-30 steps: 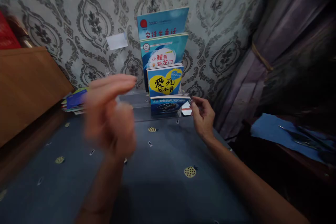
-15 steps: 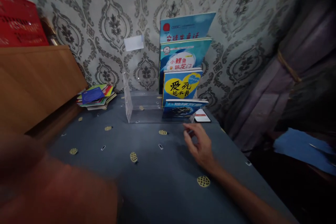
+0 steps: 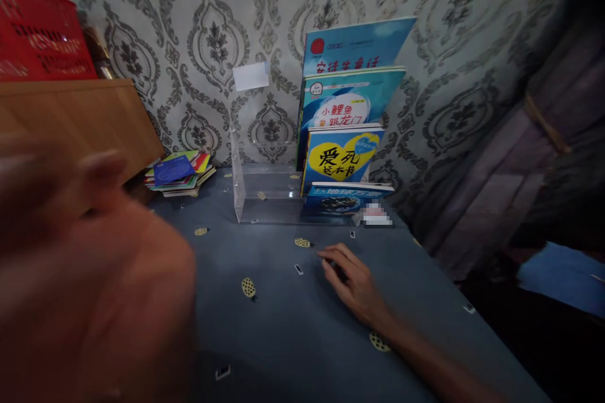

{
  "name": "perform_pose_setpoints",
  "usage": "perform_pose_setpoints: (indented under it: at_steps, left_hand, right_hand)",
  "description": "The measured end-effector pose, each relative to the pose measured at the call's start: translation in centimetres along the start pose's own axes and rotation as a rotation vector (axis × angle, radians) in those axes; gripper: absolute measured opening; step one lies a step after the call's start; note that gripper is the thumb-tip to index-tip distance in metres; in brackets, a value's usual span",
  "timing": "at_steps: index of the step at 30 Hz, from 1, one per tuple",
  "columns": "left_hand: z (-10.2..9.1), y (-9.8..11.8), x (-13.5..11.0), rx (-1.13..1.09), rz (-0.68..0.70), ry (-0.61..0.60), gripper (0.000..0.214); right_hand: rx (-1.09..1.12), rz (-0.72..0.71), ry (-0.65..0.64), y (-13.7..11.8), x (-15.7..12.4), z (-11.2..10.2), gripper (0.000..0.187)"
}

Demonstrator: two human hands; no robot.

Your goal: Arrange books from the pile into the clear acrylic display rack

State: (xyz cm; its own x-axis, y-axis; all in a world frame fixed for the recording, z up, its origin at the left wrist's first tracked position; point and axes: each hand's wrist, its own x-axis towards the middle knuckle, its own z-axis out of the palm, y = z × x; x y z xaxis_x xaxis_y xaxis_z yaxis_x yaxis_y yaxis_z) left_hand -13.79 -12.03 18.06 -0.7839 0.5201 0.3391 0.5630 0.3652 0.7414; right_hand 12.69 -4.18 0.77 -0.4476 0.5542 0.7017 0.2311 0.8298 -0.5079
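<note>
My right hand (image 3: pixel 352 283) lies on the patterned tablecloth, its fingers loosely bent, thumb and fingers apart, and nothing in it. Beyond it a clear acrylic book stand (image 3: pixel 239 195) holds books upright in tiers on its right side. From back to front they are a tall blue storybook (image 3: pixel 359 44), a teal picture book (image 3: pixel 354 101), a blue-and-yellow book (image 3: pixel 343 154) and a dark blue book (image 3: pixel 335 201). The stand's left side holds no books. Large and smeared by motion, my left hand (image 3: pixel 118 277) is close to the camera, its fingers unreadable.
A pile of thin booklets (image 3: pixel 179 170) lies at the back left, beside a wooden cabinet (image 3: pixel 70 113) bearing a red box (image 3: pixel 42 31). A pixelated flat item (image 3: pixel 375 217) sits right of the stand. Patterned wallpaper rises behind; a curtain (image 3: pixel 510 189) hangs at right.
My left hand has risen at the left, now covering part of the cabinet. My right hand has drawn back a little from the stand. The view has shifted slightly left.
</note>
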Motion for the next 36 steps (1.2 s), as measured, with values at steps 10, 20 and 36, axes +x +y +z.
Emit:
perform_pose_setpoints:
  at_steps: [10,20,36]
  left_hand:
    - [7.2,-12.8,15.5,0.664,0.317,-0.151,0.036]
    - [6.8,-14.4,16.5,0.795,0.419,-0.198,0.048]
    - [5.7,-4.9,-4.7,0.615,0.723,-0.96,0.046]
  right_hand:
    - [-0.013,0.065,-0.06,0.4,0.2,0.2,0.018]
    - [0.0,0.097,-0.073,0.8,0.2,0.2,0.018]
    - [0.012,0.114,-0.108,0.8,0.1,0.4,0.018]
